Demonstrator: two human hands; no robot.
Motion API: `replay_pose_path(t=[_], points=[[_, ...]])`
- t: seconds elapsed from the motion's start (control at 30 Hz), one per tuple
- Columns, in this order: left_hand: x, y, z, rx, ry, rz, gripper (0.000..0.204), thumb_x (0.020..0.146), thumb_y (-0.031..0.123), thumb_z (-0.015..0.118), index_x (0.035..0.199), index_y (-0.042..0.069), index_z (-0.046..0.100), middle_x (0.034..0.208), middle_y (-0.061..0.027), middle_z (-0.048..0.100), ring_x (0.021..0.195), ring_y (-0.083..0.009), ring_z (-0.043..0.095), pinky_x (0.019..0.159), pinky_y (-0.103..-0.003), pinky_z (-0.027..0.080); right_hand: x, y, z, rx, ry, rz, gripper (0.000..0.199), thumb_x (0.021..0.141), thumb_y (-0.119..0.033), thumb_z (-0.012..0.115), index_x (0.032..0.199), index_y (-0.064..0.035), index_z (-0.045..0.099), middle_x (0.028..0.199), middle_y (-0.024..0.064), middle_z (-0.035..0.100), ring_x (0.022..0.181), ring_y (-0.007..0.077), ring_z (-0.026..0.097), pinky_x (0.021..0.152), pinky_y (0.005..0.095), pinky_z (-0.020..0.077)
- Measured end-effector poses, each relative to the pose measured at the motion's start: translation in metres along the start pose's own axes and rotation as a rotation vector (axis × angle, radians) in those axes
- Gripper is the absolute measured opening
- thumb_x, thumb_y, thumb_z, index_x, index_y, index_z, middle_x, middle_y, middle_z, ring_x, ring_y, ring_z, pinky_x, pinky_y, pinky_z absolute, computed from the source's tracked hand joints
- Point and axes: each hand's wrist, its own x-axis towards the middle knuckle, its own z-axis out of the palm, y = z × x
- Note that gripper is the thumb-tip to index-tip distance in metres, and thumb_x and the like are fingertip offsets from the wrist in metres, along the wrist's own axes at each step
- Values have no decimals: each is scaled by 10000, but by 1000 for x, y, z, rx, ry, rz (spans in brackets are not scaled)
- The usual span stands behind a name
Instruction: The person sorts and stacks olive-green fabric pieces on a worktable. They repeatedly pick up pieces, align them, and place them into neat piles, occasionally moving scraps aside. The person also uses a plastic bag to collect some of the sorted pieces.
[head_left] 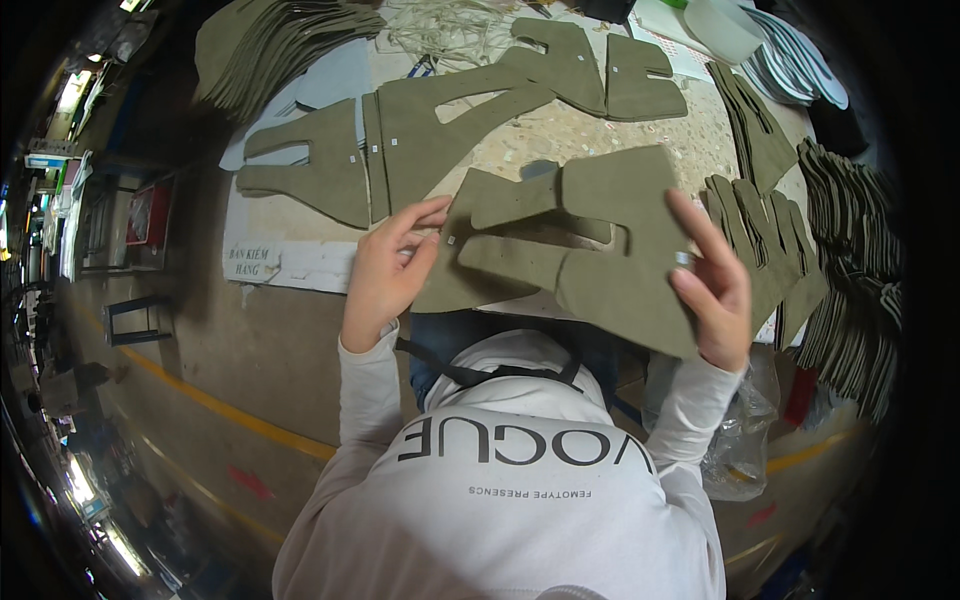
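Note:
My right hand (715,290) grips the outer edge of an olive-green cut panel (630,200), thumb on its face near a small white sticker. The panel is raised and tilted at the table's front edge, its prongs pointing left. They overlap the prongs of a second olive-green panel (480,285), which also bears a small sticker. At that second panel's left edge is my left hand (395,265), fingers bent and thumb against the border. Part of each panel is hidden where they overlap.
More olive-green panels (420,140) lie across the speckled table (520,140). Stacks stand at the back left (280,50) and far right (850,270). Pale strips (450,30) lie at the back, near white curved pieces (790,60). A clear plastic bag (740,440) hangs at the right front.

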Motion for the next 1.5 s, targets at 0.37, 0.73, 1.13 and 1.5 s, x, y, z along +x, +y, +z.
replay_pose_path(t=[0.37, 0.73, 1.13, 1.5], points=[[6, 15, 6, 34, -135, 83, 499, 852, -55, 582, 1328, 95, 581, 1275, -24, 561, 721, -34, 496, 617, -133, 366, -2, 56, -20, -56, -19, 212, 565, 881, 77, 552, 1430, -25, 464, 1398, 96, 518, 1205, 148, 524, 1024, 282, 399], [-24, 101, -60, -47, 64, 312, 527, 823, 25, 547, 1327, -120, 503, 1323, -200, 546, 1229, -215, 518, 1062, -324, 361, -9, 67, -26, -638, 243, -5, 325, 884, -54, 626, 1205, -5, 633, 792, 88, 553, 632, 142, 489, 597, 274, 406], [-1, 120, 26, -103, -368, 390, 607, 777, -63, 573, 1379, -17, 506, 1369, -138, 504, 951, -85, 619, 736, -151, 491, -24, 70, -33, -581, 223, 108, 296, 912, -129, 668, 1155, 39, 648, 998, 86, 691, 898, 124, 612, 800, 268, 485], [5, 6, 32, -325, -243, -20, 601, 864, -140, 539, 1436, 9, 432, 1436, -109, 438, 1184, -150, 549, 890, -211, 499, -21, 55, -24, -464, 183, 152, 463, 895, 13, 572, 1351, -69, 564, 1124, 39, 614, 933, 85, 552, 859, 218, 430]])
